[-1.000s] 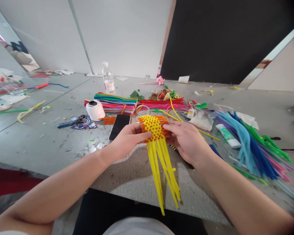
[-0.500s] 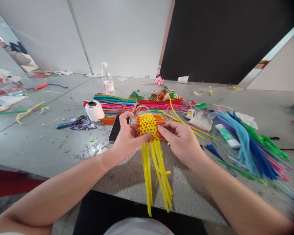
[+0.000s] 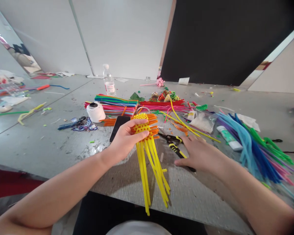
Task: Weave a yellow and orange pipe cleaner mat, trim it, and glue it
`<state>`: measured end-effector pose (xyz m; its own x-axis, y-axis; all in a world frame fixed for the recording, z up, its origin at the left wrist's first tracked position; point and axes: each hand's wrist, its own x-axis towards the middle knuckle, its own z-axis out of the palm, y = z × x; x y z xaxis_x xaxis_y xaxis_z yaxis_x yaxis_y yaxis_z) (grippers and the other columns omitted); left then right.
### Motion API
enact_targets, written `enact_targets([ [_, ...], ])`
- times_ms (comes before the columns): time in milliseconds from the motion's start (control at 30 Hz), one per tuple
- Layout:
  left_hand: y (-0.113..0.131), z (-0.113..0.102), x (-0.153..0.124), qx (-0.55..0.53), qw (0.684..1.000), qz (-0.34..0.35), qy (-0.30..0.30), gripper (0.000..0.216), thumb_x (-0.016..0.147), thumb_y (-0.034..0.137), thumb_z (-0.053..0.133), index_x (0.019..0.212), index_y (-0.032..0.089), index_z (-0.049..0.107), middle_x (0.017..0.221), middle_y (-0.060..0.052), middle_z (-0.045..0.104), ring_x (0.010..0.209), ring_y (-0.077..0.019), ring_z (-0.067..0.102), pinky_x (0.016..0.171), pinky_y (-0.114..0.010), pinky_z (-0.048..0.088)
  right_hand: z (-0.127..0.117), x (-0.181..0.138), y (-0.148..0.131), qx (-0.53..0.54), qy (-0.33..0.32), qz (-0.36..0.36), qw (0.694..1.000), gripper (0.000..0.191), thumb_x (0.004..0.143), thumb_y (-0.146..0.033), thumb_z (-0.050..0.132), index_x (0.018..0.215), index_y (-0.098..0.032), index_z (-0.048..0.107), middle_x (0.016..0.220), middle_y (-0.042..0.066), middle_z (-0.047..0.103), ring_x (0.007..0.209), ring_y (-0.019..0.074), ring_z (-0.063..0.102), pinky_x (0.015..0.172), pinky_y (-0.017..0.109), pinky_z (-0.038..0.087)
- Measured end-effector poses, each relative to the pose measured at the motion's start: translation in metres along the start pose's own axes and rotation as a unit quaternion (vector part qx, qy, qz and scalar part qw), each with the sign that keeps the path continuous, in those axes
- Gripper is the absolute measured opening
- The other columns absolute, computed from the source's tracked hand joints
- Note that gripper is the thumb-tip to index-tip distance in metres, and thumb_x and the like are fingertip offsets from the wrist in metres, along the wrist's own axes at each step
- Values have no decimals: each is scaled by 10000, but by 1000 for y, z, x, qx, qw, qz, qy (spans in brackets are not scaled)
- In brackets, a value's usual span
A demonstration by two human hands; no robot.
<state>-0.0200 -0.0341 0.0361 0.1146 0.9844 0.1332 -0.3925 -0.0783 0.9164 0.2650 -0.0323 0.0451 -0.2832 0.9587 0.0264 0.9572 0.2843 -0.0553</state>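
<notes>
My left hand (image 3: 126, 138) grips a woven piece of yellow and orange pipe cleaners (image 3: 144, 125), lifted a little off the table, with long yellow strands (image 3: 150, 169) hanging down over the table's front edge. My right hand (image 3: 201, 153) lies low over the grey table with fingers stretched flat, resting on the black-and-yellow pliers (image 3: 175, 146). It holds nothing that I can see.
A black phone (image 3: 118, 126) lies beside my left hand. Behind it are a white tape roll (image 3: 95, 111), stacked coloured pipe cleaners (image 3: 116, 103) and a water bottle (image 3: 108, 81). Blue and green pipe cleaners (image 3: 252, 143) and a white tube (image 3: 229, 137) spread at right.
My right hand has let go of the woven piece and moved right and down onto the pliers. My left hand now holds the piece alone, turned slightly.
</notes>
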Motion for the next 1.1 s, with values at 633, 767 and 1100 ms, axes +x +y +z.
enact_targets([
  [633, 33, 7, 1, -101, 989, 88, 58, 430, 736, 182, 923, 1049, 293, 650, 949, 37, 720, 814, -160, 707, 766, -320, 593, -11, -28, -42, 206, 158, -151, 954, 395, 851, -212, 574, 1246, -228, 575, 1132, 104, 737, 1001, 290, 742, 821, 394, 595],
  [767, 28, 11, -3, -33, 985, 150, 85, 406, 761, 200, 932, 1042, 294, 654, 904, 36, 678, 779, -150, 661, 721, -289, 547, -7, -31, -54, 196, 161, -149, 956, 379, 875, -240, 587, 1253, -220, 561, 1108, 115, 746, 983, 299, 753, 802, 404, 608],
  [1100, 19, 32, -13, 41, 968, 210, 131, 388, 806, 220, 903, 1074, 276, 628, 1011, 11, 660, 867, -166, 681, 778, -287, 573, -10, -34, -69, 247, 137, -125, 951, 335, 893, -276, 581, 1217, -193, 578, 1077, 124, 723, 954, 308, 711, 776, 435, 564],
])
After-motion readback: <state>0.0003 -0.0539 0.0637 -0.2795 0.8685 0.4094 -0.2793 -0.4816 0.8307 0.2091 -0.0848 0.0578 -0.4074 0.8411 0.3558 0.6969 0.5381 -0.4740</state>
